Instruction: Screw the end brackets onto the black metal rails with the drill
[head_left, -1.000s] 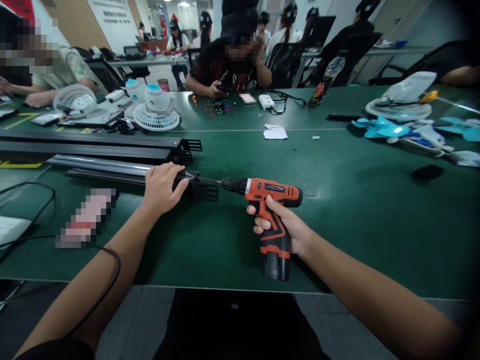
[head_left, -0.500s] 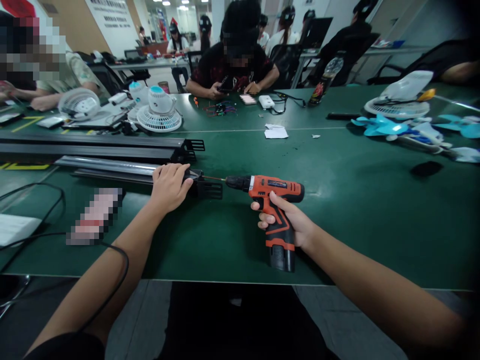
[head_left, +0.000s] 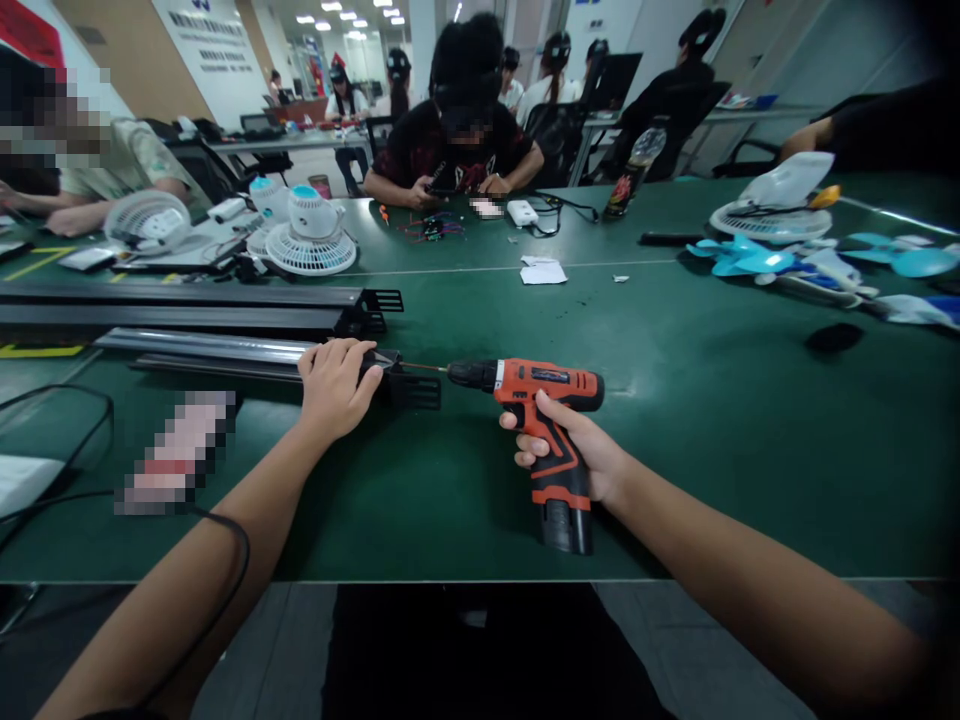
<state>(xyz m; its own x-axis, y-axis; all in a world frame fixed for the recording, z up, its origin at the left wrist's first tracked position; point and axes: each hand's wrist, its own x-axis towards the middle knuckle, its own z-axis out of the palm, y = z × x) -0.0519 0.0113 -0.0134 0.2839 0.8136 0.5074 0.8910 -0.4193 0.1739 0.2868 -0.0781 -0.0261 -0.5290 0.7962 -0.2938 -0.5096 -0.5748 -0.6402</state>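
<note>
Right fingers (head_left: pixel 533 446) curled, left fingers (head_left: pixel 352 352) apparently bent

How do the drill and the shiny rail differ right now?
The drill is orange and black; the shiny rail is grey. The drill is compact, the rail long. The right hand grips the drill; the left hand rests on the rail. Both are touched by a hand.

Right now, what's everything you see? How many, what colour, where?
drill: one, orange and black, centre
drill bit: one, coppery, in drill
bars: several, black and silvery, left
fans: count unclear, white and blue, both sides
fan blades: several, turquoise, right
folded paper: one, white, beyond drill
bottle: one, clear and dark, far side
cables: several, black, left
blurred slab: one, pinkish, left
chairs: several, black, background
people: several, mixed clothes, background
table: one, green, underneath
left hand: one, bare, on bars
right hand: one, bare, gripping drill
</note>
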